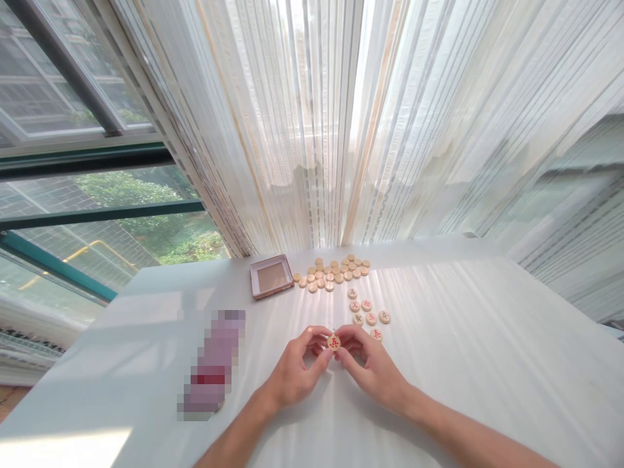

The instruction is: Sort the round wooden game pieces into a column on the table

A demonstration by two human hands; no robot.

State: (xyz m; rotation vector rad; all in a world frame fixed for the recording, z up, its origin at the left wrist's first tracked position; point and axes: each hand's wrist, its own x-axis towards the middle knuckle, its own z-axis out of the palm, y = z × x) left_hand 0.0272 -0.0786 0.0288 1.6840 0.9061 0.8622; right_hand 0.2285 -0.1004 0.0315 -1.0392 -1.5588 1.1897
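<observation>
A round wooden chess piece (334,342) with a red character is pinched between both hands just above the white table (463,338). My left hand (295,374) grips its left side with thumb and fingers. My right hand (370,364) grips its right side the same way. Just beyond my right hand lie several face-up chess pieces (368,311) with red characters. Farther back a heap of plain-looking wooden pieces (334,272) lies spread on the table.
A small open box (271,277) with a pale rim sits left of the heap. A blurred purple object (212,370) lies left of my left hand. Sheer curtains (370,130) hang behind the table, with a window (73,162) at the left.
</observation>
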